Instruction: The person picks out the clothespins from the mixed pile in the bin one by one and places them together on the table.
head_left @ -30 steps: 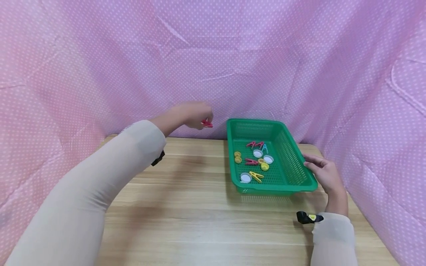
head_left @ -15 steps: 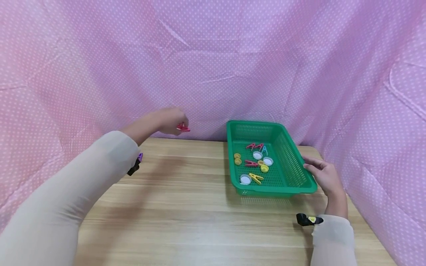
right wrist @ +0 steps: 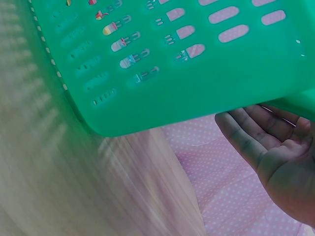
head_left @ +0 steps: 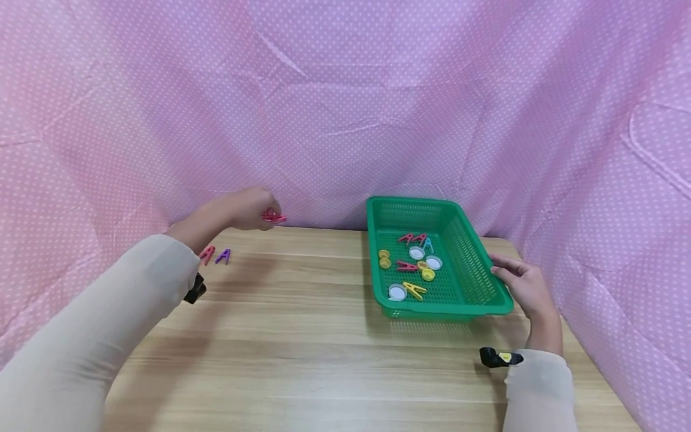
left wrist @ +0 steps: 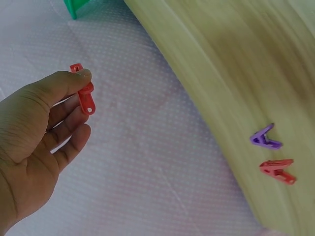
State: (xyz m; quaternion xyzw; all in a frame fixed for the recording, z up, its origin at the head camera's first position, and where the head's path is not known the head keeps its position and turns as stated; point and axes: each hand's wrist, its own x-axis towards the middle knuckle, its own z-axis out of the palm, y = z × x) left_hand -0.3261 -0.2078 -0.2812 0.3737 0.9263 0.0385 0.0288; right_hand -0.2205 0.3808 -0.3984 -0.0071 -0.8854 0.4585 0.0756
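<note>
My left hand (head_left: 251,209) pinches a red clothespin (left wrist: 84,93) between thumb and fingers, above the far edge of the table. Two more clothespins, a purple one (head_left: 223,256) and a red one (head_left: 207,255), lie on the table close to the left sleeve. At the right, my right hand (head_left: 526,285) grips the right rim of a green plastic basket (head_left: 442,309), its fingers under the rim in the right wrist view. Inside the basket lie red clothespins (head_left: 407,266), a yellow clothespin (head_left: 414,290), a light blue clothespin (head_left: 428,244), round white caps (head_left: 397,292) and small yellow caps (head_left: 427,274).
The light wooden table (head_left: 302,348) runs back to a pink polka-dot cloth (head_left: 335,108) that hangs behind and on both sides. A dark wrist camera (head_left: 499,357) sits at the right cuff.
My left hand has moved left, away from the basket, with the red clothespin still pinched. The purple and red clothespins on the table have come into view. My right hand stays on the rim.
</note>
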